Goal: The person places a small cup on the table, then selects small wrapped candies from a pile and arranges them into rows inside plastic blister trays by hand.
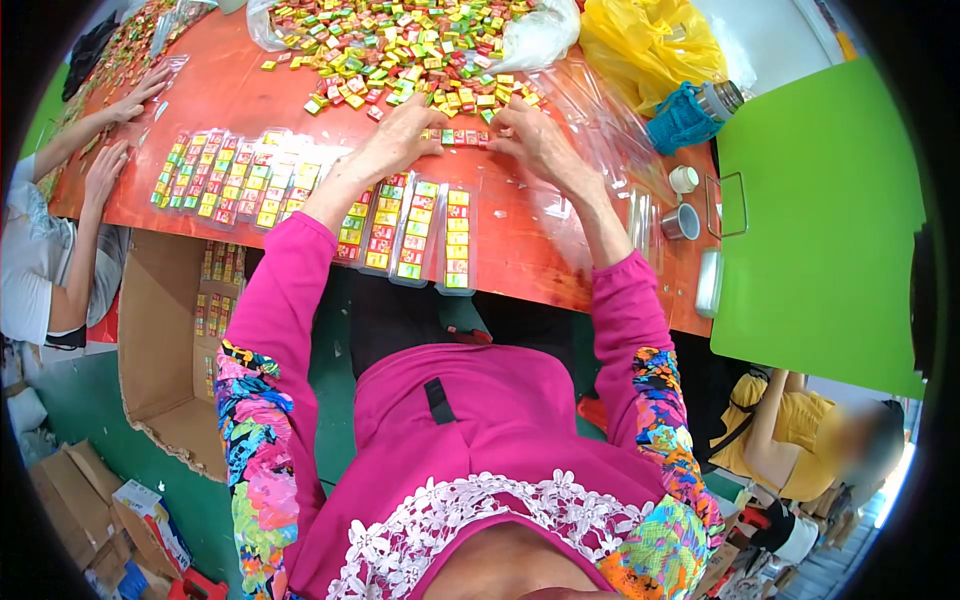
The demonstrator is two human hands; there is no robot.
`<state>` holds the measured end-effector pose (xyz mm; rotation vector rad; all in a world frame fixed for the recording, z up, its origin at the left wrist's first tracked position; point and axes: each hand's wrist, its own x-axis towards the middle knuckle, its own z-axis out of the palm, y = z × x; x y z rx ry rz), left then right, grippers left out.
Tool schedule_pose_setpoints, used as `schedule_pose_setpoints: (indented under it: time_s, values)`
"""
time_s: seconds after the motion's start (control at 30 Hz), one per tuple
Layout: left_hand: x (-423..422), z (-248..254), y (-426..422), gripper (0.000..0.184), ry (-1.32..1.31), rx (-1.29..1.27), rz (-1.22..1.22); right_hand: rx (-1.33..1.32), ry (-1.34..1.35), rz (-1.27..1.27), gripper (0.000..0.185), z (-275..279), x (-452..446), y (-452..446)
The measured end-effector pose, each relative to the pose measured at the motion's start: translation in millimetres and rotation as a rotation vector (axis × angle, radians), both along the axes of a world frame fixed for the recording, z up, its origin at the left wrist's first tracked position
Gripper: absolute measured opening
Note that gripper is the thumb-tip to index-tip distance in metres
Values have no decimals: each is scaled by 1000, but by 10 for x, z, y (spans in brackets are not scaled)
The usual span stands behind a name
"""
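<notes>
A short row of small red, yellow and green boxes [464,137] lies crosswise between my two hands on the red table [540,240]. At its left end, the fingers of my left hand [402,138] press against the row. My right hand [538,142] pinches the other end with thumb and fingers. Just beyond the hands spreads a large heap of loose small boxes [400,50]. Nearer to me, several clear plastic trays filled with columns of boxes [457,240] line the table's front edge, partly covered by my left forearm.
Clear plastic trays [600,120], a yellow bag [650,45], a bottle in a blue cover [690,118] and a grey cup [681,222] are at the right. A green board [820,220] stands beyond. A co-worker's hands [105,170] rest at the left. Below is a cardboard box [160,330].
</notes>
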<state>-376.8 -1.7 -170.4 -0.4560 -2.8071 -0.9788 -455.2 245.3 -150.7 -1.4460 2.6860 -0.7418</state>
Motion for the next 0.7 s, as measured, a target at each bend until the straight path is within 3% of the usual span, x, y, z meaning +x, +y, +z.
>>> schedule_pose_setpoints:
  time_s: [0.3, 0.47, 0.7]
  values:
    - [-58, -165, 0, 35, 127, -27, -30, -6, 67, 66, 27, -67, 7, -140]
    - [-53, -171, 5, 34, 119, -45, -26, 100, 30, 76, 35, -25, -50, -73]
    - [-52, -124, 12, 35, 99, -56, -21, 161, 87, 68, 31, -101, -126, 15]
